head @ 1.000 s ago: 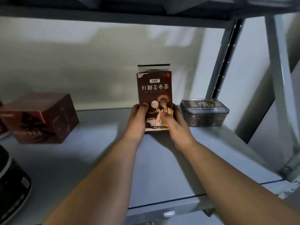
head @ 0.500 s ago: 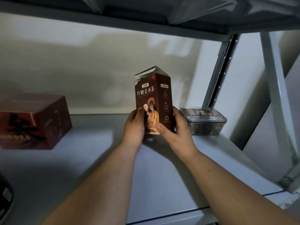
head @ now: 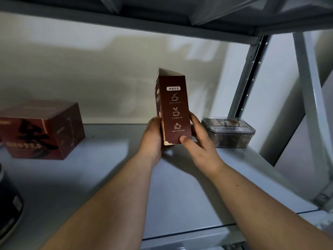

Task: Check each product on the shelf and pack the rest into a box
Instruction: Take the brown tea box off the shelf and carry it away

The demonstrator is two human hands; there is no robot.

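A tall dark-brown tea box (head: 173, 105) is held upright above the grey shelf board (head: 108, 177), its narrow side panel with three cup icons facing me. The top flap of the box stands slightly open. My left hand (head: 152, 138) grips its lower left side. My right hand (head: 200, 143) grips the lower right, thumb pressed on the front bottom corner and fingers behind the box.
A dark red carton (head: 43, 130) stands at the left of the shelf. A clear plastic tub (head: 228, 131) with dark contents sits just right of my right hand. A black round object (head: 9, 204) shows at the left edge. Metal uprights (head: 245, 78) stand at right, another shelf above.
The tea box has been turned in both hands: its printed front faced me before, now the side panel with the cup icons does. It also sits a little higher above the shelf.
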